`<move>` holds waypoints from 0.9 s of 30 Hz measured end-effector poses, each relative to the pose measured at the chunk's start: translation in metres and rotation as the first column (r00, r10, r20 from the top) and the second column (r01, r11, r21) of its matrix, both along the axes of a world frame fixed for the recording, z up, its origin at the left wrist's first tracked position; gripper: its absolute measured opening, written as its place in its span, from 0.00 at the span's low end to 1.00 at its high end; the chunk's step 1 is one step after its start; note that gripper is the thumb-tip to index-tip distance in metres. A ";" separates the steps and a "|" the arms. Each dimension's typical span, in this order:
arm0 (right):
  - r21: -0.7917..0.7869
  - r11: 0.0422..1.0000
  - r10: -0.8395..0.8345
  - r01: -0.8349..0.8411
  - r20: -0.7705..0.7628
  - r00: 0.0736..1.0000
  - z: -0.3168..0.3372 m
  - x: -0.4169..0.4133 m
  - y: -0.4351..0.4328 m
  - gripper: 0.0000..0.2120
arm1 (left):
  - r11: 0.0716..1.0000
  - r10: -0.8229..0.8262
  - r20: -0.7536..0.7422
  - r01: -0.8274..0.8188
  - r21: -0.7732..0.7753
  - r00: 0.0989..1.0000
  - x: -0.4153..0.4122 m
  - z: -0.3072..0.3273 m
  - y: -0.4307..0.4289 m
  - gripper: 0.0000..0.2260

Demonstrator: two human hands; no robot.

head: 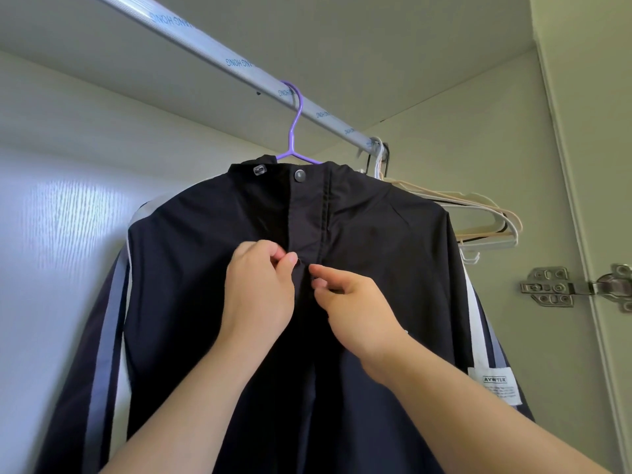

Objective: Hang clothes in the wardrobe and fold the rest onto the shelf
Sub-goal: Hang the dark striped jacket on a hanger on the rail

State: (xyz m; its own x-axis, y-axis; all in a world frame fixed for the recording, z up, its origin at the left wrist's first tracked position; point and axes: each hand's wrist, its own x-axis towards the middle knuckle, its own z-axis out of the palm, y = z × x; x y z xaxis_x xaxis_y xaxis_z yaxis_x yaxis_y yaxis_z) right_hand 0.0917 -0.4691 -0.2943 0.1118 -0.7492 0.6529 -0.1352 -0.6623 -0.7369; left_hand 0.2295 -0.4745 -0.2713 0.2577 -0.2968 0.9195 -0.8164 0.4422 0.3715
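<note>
Both the left hand (260, 289) and right hand (352, 302) pinch the jacket (393, 251) at its front opening, mid-chest.

- The jacket (376, 241) is running off the bottom edge.
- The arms of the purple hanger (294, 131) are hiding under its collar.
- Small print on the sleeve label (495, 384) is reading as a blur.

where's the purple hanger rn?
Head view, upper centre: the purple plastic hanger hooks over the silver rail, carrying the dark navy jacket, left of empty hangers.
</note>
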 end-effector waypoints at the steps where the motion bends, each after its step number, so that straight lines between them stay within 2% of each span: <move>1: -0.021 0.999 -0.026 0.026 -0.012 1.000 0.000 0.001 0.000 0.18 | 0.999 0.035 0.005 -0.035 -0.024 0.999 0.000 0.000 0.002 0.08; 5: -0.080 0.987 -0.145 0.141 -0.053 0.988 -0.004 0.008 0.001 0.18 | 0.995 0.087 -0.029 -0.088 -0.052 0.996 -0.002 -0.001 0.004 0.08; 11: -0.102 0.974 -0.203 0.200 -0.016 0.979 -0.003 0.010 0.000 0.16 | 0.995 -0.035 -0.108 0.023 -0.102 0.993 -0.002 0.000 0.006 0.07; 19: -0.118 0.966 -0.242 0.232 -0.072 0.968 -0.001 0.006 -0.001 0.16 | 0.990 -0.112 -0.068 0.105 -0.089 0.991 -0.011 -0.002 0.005 0.05; 24: -0.096 0.958 -0.271 0.270 -0.002 0.963 0.003 0.007 -0.004 0.08 | 0.988 -0.148 -0.087 0.143 -0.065 0.985 -0.011 0.000 0.006 0.05; 25: -0.084 0.958 -0.274 0.275 0.026 0.961 0.006 0.007 -0.004 0.09 | 0.987 -0.157 -0.097 0.152 -0.057 0.983 -0.009 0.002 0.007 0.05; 27: -0.045 0.966 -0.252 0.255 0.066 0.966 0.014 0.008 -0.004 0.18 | 0.984 -0.175 -0.106 0.172 -0.041 0.979 -0.006 0.005 0.010 0.05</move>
